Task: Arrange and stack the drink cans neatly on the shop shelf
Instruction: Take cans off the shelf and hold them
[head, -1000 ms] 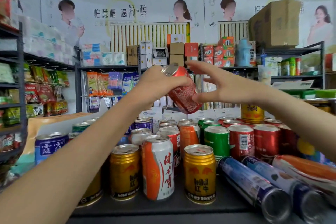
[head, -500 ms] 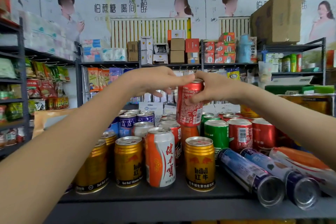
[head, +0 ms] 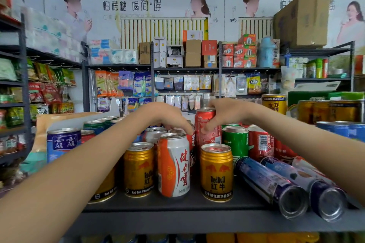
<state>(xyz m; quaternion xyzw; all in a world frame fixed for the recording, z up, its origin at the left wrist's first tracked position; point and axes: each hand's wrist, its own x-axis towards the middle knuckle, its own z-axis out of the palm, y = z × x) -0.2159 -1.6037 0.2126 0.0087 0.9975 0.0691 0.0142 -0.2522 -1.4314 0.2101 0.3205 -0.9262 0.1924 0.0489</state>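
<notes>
My right hand (head: 224, 113) grips the top of a red cola can (head: 207, 131) from above and holds it upright among the standing cans on the dark shelf (head: 177, 206). The can's base is hidden behind a gold Red Bull can (head: 216, 171). My left hand (head: 167, 116) reaches over the cans with its fingers bent down. Its fingertips touch the red can's left side, just behind an orange-and-white can (head: 173, 165). A green can (head: 236, 142) and another red can (head: 260, 142) stand to the right.
Two long blue cans (head: 270, 185) lie on their sides at the front right, ends over the shelf edge. Gold cans (head: 139, 169) line the front left, and a blue can (head: 63, 142) stands far left. More gold cans (head: 273, 103) are stacked at the back right.
The red can went from tilted in my left hand to upright. It has come down among the standing cans, with my right hand now gripping its top. The camera tilted down.
</notes>
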